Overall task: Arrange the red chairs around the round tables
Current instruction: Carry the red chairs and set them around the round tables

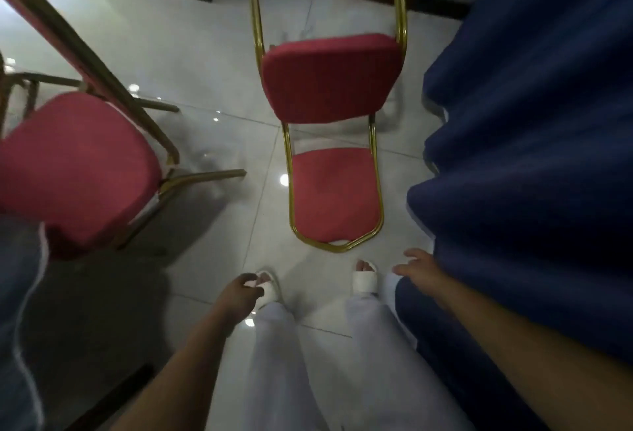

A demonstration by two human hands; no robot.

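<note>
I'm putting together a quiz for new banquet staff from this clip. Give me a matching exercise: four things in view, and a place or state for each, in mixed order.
Things
1. middle red chair
2. left red chair
3. blue cloth
4. right hand

Places or states
a. hangs in folds down the right side of the view
b. fingers spread, holding nothing
c. in the middle of the view, bright gold frame
d. at the left edge of the view

Pairs: 1-c, 2-d, 3-a, 4-b
</note>
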